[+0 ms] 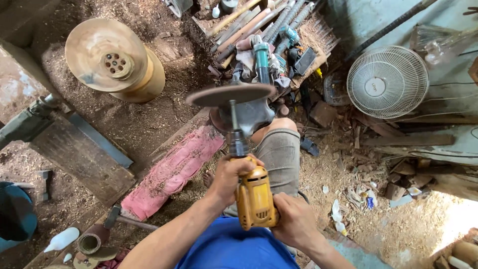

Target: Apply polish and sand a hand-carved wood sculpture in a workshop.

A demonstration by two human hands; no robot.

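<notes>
Two hands (261, 199), yellow drill (254, 197), sanding disc (230, 93)

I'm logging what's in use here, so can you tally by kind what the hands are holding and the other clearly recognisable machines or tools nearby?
Yellow power drill with sanding disc, held by left hand and right hand: 1
White fan: 1
Hammer: 1
Wooden lathe wheel: 1
Total: 4
</notes>
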